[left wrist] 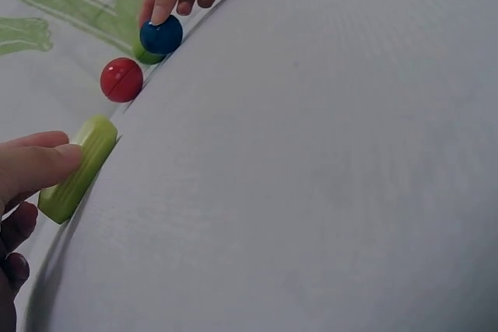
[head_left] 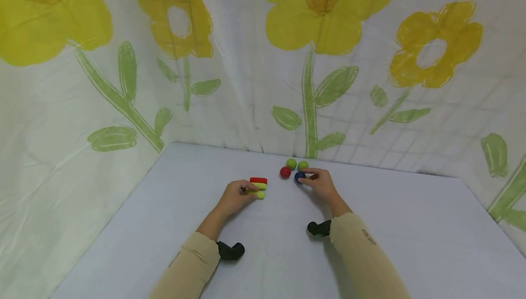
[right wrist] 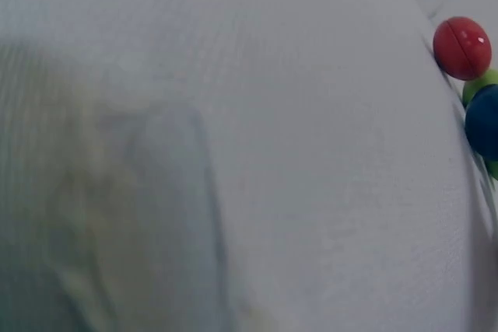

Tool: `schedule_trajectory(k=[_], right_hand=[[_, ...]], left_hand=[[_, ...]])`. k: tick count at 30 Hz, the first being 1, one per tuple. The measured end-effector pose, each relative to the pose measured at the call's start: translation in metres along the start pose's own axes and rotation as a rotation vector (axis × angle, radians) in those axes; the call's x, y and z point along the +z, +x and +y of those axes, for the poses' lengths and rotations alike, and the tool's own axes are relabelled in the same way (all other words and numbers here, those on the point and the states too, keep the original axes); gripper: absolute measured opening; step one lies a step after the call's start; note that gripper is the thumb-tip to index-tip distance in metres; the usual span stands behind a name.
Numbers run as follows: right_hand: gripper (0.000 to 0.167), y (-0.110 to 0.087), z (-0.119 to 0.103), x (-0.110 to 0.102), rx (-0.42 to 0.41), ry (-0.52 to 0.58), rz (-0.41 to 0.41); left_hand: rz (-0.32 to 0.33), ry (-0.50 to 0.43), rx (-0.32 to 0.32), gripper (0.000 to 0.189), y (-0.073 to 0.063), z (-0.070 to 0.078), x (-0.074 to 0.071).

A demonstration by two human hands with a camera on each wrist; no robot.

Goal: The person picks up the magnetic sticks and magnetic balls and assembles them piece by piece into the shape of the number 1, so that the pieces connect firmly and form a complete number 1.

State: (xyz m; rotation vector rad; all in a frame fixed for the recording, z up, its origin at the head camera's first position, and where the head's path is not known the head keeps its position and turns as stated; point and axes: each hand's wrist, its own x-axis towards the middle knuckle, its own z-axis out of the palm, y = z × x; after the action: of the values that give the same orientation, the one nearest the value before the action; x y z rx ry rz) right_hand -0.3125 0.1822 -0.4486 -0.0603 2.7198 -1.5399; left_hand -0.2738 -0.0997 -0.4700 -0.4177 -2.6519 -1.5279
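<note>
On the table's left-centre, my left hand [head_left: 235, 196] pinches the nearest of a stack-like row of bars, a yellow-green bar [head_left: 260, 195]. Behind it lie a second yellow-green bar [head_left: 261, 186] and a red bar [head_left: 258, 180], side by side. The left thumb [left wrist: 58, 162] lies on the yellow-green bar in the left wrist view. Farther right, my right hand [head_left: 324, 185] pinches a dark blue ball [head_left: 299, 177] between thumb and forefinger. Close around that ball are a red ball [head_left: 285, 172] and two green balls, one left [head_left: 291, 164] and one right [head_left: 303, 165].
A pale cloth covers the table [head_left: 279, 253]. Behind it hangs a white curtain [head_left: 246, 84] printed with yellow flowers, meeting the table's back edge near the balls. Dark wrist devices [head_left: 232, 251] sit at both beige sleeves. A blurred shape fills the right wrist view's left side.
</note>
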Motion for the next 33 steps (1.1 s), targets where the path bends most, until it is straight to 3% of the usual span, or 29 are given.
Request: schedule_trajectory(k=[8,22,25,29,33], right_hand=[[0.039,0.000,0.005,0.000,-0.011,0.028,-0.008],[0.040,0.001,0.009,0.000,-0.013,0.028,-0.018],[0.039,0.001,0.009,0.000,-0.024,0.037,-0.019],[0.040,0.001,0.009,0.000,-0.025,0.034,-0.027],[0.041,0.002,0.010,0.000,-0.013,0.023,-0.035]], left_hand=[[0.000,0.081,0.043,0.012,-0.001,0.003,-0.002],[-0.015,0.145,0.023,0.016,-0.001,0.003,-0.003],[-0.013,0.256,0.068,0.017,-0.001,0.007,-0.003],[-0.015,0.456,0.174,0.017,0.000,0.014,-0.003],[-0.041,0.558,0.215,0.018,0.001,0.021,-0.003]])
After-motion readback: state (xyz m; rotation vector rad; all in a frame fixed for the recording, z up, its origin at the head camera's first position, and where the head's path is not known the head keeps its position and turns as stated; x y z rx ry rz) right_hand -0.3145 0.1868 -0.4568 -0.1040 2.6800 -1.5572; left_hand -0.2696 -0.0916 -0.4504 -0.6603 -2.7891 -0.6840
